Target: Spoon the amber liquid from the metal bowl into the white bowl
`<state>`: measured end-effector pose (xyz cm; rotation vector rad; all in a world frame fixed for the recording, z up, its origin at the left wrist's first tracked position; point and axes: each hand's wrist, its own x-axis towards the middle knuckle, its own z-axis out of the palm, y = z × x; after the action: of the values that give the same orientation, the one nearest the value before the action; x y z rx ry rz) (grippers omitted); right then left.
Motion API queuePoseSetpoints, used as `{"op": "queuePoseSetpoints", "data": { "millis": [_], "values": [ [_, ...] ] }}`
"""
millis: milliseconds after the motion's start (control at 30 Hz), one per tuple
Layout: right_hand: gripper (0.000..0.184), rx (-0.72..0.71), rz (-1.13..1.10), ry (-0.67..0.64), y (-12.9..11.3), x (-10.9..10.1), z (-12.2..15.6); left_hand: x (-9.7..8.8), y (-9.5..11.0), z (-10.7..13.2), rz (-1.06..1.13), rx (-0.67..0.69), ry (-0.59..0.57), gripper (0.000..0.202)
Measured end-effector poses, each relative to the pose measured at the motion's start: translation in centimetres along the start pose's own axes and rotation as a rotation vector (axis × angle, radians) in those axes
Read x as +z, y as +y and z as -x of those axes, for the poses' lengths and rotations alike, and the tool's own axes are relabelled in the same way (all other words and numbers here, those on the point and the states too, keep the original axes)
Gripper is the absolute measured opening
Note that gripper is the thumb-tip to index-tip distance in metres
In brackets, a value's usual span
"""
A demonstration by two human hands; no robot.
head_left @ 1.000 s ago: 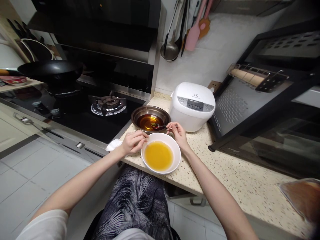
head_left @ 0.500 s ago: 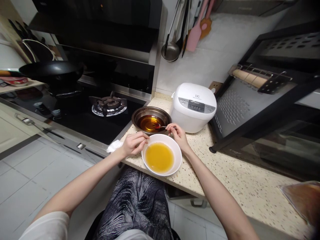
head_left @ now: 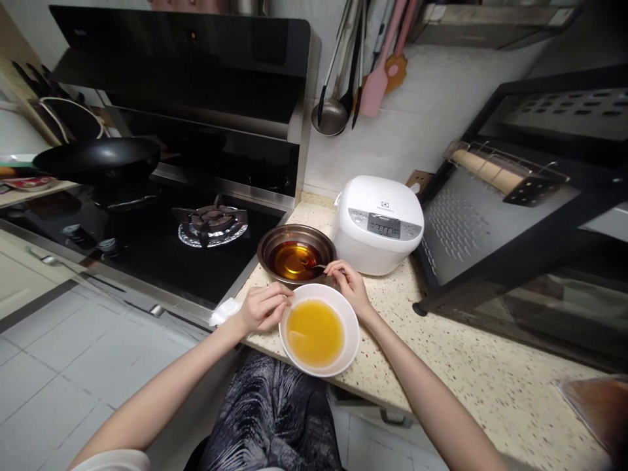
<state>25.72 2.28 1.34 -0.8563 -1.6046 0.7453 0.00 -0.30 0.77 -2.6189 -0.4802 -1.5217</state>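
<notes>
A white bowl (head_left: 350,317) of yellow liquid sits at the counter's front edge. Its rim is pinched at the upper left by the curled fingers of my left hand (head_left: 266,307). Just behind it, touching or nearly so, stands a brown metal bowl (head_left: 268,243) with dark amber liquid. My right hand (head_left: 348,284) is closed on the thin handle of a spoon (head_left: 318,266), whose head is down in the amber liquid. The right forearm passes beside the white bowl.
A white rice cooker (head_left: 377,226) stands right behind my right hand. To the left is a gas stove with a bare burner (head_left: 213,224) and a black wok (head_left: 98,157). White tissue (head_left: 226,311) lies by my left wrist. A black-framed oven (head_left: 490,275) stands at right.
The view has tilted up, so everything sits lower in the picture. The spoon's head has shifted slightly within the amber liquid. Both hands keep their grips.
</notes>
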Motion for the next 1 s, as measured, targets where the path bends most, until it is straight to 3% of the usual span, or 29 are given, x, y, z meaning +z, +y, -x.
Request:
{"op": "queuePoseSetpoints", "data": {
  "millis": [400, 1000],
  "values": [
    [0.032, 0.154, -0.162, 0.046, -0.60, 0.42, 0.52, -0.18, 0.01, -0.20, 0.023, 0.002, -0.035, 0.018],
    [0.043, 0.173, -0.179, 0.092, -0.63, 0.70, 0.74, 0.04, -0.23, -0.10, 0.044, -0.031, -0.019, 0.018]
  ]
}}
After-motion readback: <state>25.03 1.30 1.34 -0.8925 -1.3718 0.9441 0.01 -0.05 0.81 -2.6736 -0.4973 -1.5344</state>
